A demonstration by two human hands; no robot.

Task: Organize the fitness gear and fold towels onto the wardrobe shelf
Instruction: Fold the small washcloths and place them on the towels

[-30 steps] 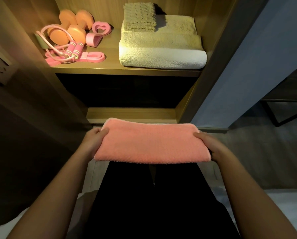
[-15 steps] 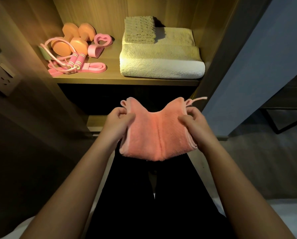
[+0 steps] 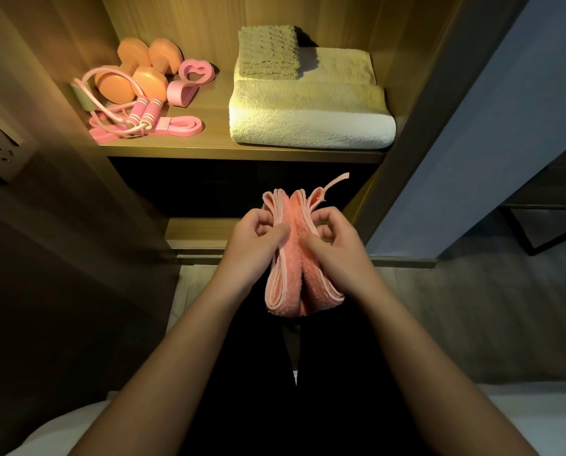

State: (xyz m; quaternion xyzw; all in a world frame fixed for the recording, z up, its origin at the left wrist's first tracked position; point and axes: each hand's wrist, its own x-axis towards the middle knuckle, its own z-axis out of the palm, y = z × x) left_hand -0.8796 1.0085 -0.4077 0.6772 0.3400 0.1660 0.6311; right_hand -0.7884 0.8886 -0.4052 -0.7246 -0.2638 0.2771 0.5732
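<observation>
Fitness gear (image 3: 137,93), upper left: on the shelf (image 3: 242,152), unmoved.
Folded towels (image 3: 308,120), upper centre: stacked, unmoved.
Left hand (image 3: 252,240), centre: fingers pinching the pink towel (image 3: 296,274).
Pink towel: flat a second ago, now doubled, held below the shelf.
Right hand (image 3: 339,246): pinching likewise.
Final fold seemingly near done; shelving remains.
</observation>
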